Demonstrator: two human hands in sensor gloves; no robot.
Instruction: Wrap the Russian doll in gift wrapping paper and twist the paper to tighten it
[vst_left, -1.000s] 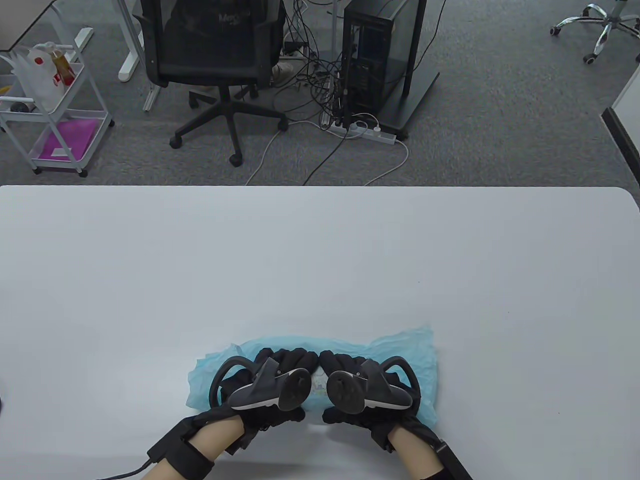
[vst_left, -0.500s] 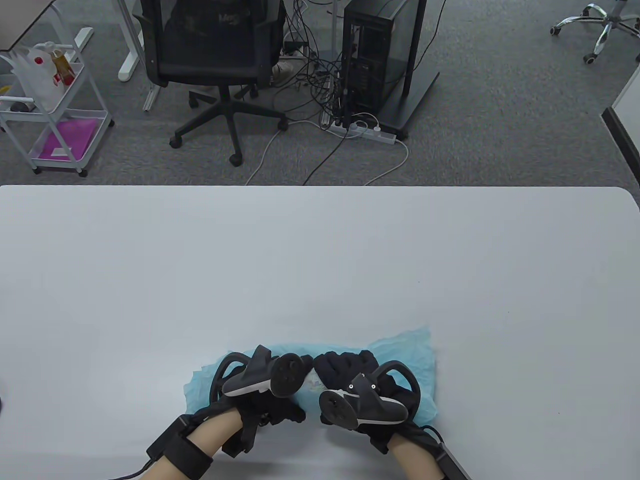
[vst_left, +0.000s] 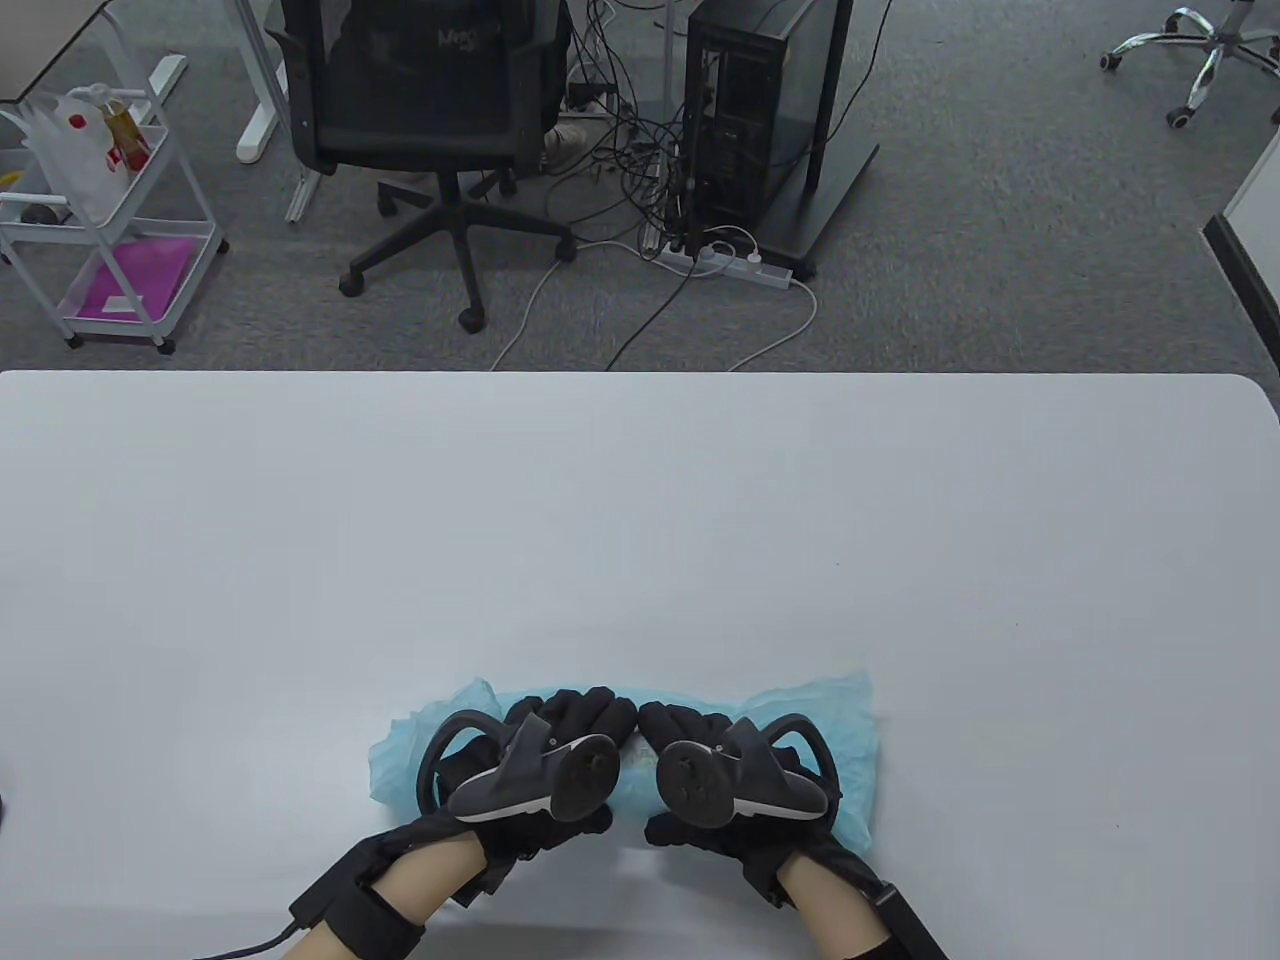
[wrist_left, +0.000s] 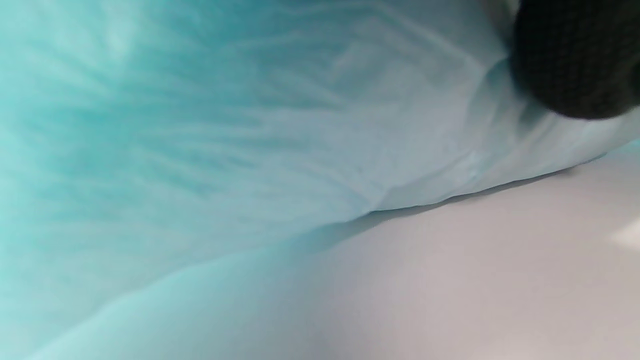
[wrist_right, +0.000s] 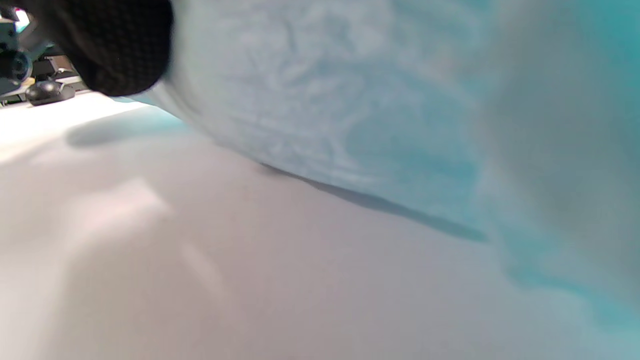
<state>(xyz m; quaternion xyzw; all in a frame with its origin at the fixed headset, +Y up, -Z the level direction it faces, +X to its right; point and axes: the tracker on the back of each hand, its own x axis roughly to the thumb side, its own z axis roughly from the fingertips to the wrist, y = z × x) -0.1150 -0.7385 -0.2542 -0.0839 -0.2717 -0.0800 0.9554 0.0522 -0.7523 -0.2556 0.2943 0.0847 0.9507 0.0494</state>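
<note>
Blue paper (vst_left: 845, 745) under both curled hands (vst_left: 560, 770)

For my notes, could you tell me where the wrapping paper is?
In the table view, the blue wrapping paper lies near the table's front edge, under the left hand and right hand.
</note>
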